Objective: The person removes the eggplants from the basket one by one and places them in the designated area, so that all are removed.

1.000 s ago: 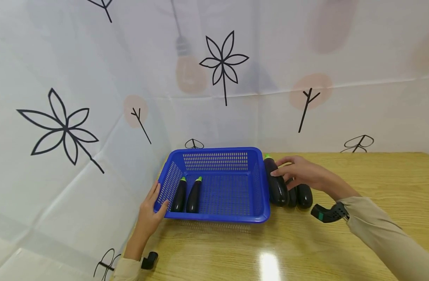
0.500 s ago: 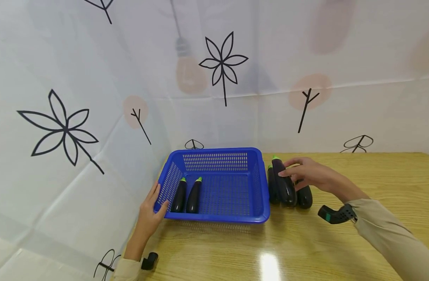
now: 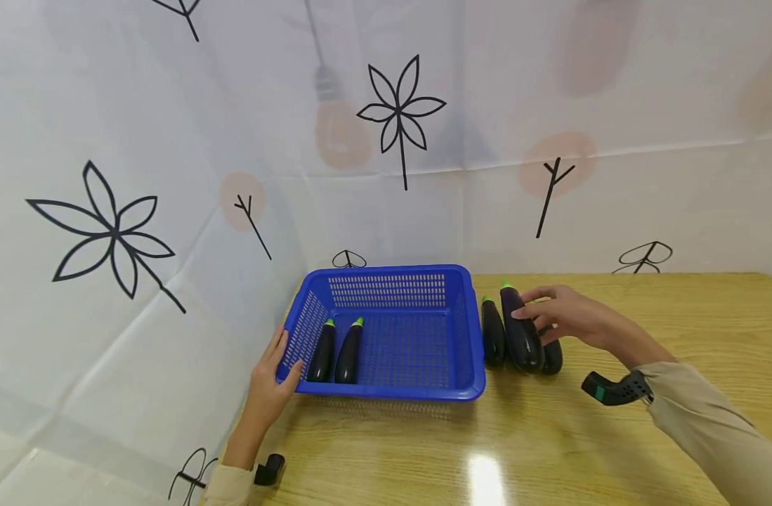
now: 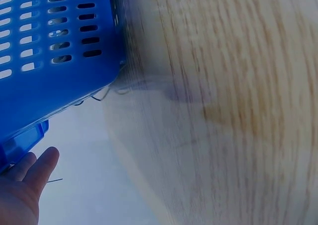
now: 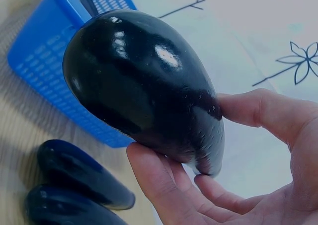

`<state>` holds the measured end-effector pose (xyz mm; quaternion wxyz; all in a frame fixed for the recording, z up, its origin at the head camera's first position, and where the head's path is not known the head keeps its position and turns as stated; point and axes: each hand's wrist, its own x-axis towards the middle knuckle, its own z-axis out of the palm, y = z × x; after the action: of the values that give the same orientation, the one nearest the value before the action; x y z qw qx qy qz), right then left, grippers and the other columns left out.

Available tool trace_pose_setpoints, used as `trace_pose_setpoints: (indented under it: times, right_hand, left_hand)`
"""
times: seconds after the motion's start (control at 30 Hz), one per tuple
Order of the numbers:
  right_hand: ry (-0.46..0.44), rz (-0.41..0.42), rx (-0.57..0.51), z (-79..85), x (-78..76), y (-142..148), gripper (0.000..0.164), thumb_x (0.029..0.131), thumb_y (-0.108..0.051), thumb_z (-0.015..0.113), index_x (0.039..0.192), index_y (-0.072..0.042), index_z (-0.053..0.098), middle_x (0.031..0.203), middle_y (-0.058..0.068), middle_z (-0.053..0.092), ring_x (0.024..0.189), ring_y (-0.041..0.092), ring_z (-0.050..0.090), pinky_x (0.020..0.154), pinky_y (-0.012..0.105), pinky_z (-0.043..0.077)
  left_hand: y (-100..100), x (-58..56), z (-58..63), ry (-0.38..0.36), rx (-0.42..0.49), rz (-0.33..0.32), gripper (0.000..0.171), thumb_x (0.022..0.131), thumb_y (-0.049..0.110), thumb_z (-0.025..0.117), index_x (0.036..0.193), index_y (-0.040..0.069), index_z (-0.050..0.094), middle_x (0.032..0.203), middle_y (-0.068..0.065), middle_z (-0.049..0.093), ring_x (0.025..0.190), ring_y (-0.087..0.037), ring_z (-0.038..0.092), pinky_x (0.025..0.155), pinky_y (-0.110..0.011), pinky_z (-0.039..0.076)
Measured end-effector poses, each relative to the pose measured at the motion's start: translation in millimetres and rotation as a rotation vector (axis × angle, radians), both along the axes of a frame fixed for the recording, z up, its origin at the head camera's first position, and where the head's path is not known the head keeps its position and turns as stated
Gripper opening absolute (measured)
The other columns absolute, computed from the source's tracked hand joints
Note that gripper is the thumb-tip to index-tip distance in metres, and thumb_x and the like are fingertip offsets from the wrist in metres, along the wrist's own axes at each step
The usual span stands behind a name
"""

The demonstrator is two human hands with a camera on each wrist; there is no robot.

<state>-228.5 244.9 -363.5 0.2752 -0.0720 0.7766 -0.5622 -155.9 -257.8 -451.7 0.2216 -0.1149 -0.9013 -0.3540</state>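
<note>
My right hand holds a dark, glossy eggplant between thumb and fingers, its green end pointing away. In the right wrist view, this eggplant appears large, above the table, with the fingertips on its sides. Two more eggplants lie below: one beside the basket, another partly hidden behind the held one. My left hand rests at the left front corner of a blue plastic basket, fingers extended along its rim. Inside the basket, at its left, two eggplants lie side by side.
The wooden table extends in front of the basket and to the right. A white cloth printed with flowers and twigs hangs behind and at the left, close to the basket. Black wrist cameras sit on both forearms.
My right hand has moved right with the held eggplant, away from the basket's right rim, revealing an eggplant beside the basket. My left hand and the basket have stayed in place.
</note>
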Motion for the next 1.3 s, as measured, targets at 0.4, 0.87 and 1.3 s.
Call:
trace_pose_setpoints:
  times: [0.4, 0.87, 1.3]
  right_hand:
    - [0.008, -0.01, 0.0, -3.5, 0.3, 10, 0.073, 0.092, -0.026, 0.06, 0.14, 0.012, 0.022, 0.099, 0.01, 0.055, 0.084, 0.021, 0.054, 0.079, 0.04, 0.053]
    - [0.019, -0.009, 0.006, -6.1, 1.8, 25, 0.07, 0.092, -0.028, 0.06, 0.139, 0.012, 0.026, 0.104, 0.01, 0.057, 0.086, 0.023, 0.057, 0.082, 0.042, 0.051]
    - [0.003, -0.014, -0.01, -11.3, 1.1, 37, 0.07, 0.094, -0.025, 0.057, 0.14, 0.014, 0.021, 0.115, 0.015, 0.055, 0.091, 0.024, 0.06, 0.083, 0.043, 0.052]
  left_hand:
    - [1, 1.1, -0.6, 0.004, 0.012, 0.002, 0.065, 0.085, 0.01, 0.066, 0.142, -0.004, 0.038, 0.149, -0.017, 0.033, 0.129, -0.042, 0.038, 0.093, -0.059, 0.038]
    - [1, 0.7, 0.6, 0.001, 0.007, -0.006, 0.066, 0.085, 0.008, 0.066, 0.143, -0.004, 0.036, 0.15, -0.015, 0.031, 0.129, -0.043, 0.037, 0.091, -0.059, 0.04]
    - [1, 0.6, 1.4, -0.004, 0.015, -0.008, 0.064, 0.087, 0.013, 0.064, 0.143, -0.004, 0.037, 0.149, -0.019, 0.032, 0.128, -0.044, 0.038, 0.091, -0.059, 0.04]
